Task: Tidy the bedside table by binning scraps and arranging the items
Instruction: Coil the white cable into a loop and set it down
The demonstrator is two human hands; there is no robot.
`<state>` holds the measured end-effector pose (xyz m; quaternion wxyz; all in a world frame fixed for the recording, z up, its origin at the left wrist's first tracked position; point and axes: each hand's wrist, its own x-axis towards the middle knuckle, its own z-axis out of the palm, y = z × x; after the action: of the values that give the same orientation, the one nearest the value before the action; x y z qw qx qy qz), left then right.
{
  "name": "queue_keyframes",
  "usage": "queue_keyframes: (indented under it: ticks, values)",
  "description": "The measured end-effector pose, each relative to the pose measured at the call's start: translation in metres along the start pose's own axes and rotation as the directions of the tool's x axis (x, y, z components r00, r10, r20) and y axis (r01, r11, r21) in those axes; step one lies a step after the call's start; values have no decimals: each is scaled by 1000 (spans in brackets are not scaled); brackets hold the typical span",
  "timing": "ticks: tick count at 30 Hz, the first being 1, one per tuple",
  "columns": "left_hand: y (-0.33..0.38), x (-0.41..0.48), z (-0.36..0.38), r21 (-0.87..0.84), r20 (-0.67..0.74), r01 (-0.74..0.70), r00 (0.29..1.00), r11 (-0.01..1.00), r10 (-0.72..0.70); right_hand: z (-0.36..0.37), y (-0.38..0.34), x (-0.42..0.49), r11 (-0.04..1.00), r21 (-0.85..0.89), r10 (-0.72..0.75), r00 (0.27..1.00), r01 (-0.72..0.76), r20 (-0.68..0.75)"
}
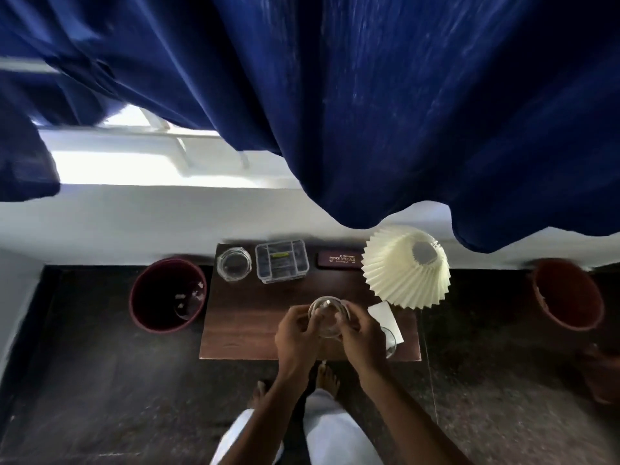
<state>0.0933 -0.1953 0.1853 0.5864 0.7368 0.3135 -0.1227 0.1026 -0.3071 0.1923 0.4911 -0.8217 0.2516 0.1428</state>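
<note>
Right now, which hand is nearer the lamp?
Right. The right hand holds the dish's right side, just in front and to the left of the lamp; the left hand holds the dish's left side, farther from the lamp.

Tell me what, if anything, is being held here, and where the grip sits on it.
A clear glass dish over the table front is held by both hands: the left hand grips its left side, the right hand its right side.

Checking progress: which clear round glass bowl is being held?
The front-centre clear glass bowl, gripped by left hand and right hand; the other glass bowl sits untouched at the wooden table's back left.
</note>
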Motion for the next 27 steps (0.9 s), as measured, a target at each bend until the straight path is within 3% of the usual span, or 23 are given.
queue_keyframes:
  ticks: [6,13,16,27]
  values:
    - [-45,84,69,91,-45,34,999,995,-30,40,53,91,989,-75,109,973,-127,-202]
    - [-90,151,122,140,-71,115,992,983,-106,86,105,171,977,-48,185,941,-206,-283]
    - [-99,168,130,155,-67,166,985,974,-157,94,112,196,976,-73,175,942,-204,-286]
    - [-113,190,134,295,47,61,996,953,-78,95,126,219,968,-214,82,970,-133,-230]
